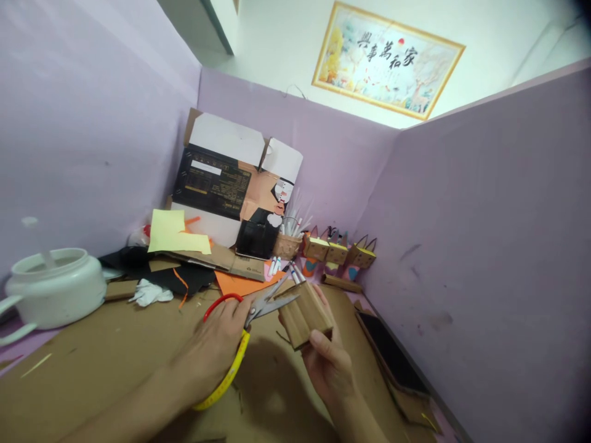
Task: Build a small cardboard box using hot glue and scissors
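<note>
My left hand is closed around a pair of scissors with red and yellow handles. Their blades stand apart at the upper left edge of a piece of cardboard. From the right, my right hand grips that piece, thumb on its near face and fingers behind it. The cardboard looks folded, with lengthwise creases, and is held tilted above the table. Whether the blades touch it I cannot tell.
A white pot stands at the left, near a crumpled tissue. Orange paper, markers, a pen basket and cardboard animal figures line the back. A phone-like black slab lies right. Purple panels enclose the table.
</note>
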`<move>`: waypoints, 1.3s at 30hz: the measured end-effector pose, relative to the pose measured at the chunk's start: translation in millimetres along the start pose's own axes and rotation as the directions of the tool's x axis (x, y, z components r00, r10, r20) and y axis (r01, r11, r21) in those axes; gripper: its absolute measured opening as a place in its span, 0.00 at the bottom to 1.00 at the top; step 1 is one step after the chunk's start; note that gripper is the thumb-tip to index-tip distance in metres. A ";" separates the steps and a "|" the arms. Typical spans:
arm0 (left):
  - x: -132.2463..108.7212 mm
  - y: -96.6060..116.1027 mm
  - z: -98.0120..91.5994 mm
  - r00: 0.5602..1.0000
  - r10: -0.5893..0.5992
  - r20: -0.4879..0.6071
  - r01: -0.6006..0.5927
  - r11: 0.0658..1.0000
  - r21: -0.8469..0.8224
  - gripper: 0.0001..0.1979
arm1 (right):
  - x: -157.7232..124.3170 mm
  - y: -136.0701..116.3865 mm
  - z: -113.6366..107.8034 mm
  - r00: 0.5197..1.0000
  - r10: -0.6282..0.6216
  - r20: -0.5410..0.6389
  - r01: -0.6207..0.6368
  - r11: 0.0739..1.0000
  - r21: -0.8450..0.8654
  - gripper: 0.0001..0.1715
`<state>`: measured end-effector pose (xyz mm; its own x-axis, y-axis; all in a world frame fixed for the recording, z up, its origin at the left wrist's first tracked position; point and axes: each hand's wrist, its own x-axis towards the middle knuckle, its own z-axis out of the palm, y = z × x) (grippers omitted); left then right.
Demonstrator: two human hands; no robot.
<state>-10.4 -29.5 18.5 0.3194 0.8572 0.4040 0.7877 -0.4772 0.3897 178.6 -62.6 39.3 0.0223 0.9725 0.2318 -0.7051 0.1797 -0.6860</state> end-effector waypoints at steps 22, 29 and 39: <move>-3.3 8.3 -8.6 0.999 0.029 0.038 -0.037 0.969 0.246 0.30 | -5.0 1.1 6.4 1.000 -0.016 0.002 0.016 0.995 -0.101 0.49; -5.2 12.8 -15.4 0.997 0.022 0.079 -0.038 0.980 0.196 0.25 | -4.8 2.0 5.1 1.000 -0.028 -0.007 0.027 0.993 -0.111 0.49; -4.1 15.7 -20.3 0.993 0.036 0.114 -0.055 0.984 0.172 0.23 | -5.5 0.6 8.0 1.000 -0.017 -0.020 0.014 0.994 -0.111 0.49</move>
<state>-10.0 -44.5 39.8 0.4053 0.8560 0.3209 0.8475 -0.4835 0.2190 172.4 -69.0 43.2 0.0480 0.9721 0.2296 -0.6220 0.2090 -0.7546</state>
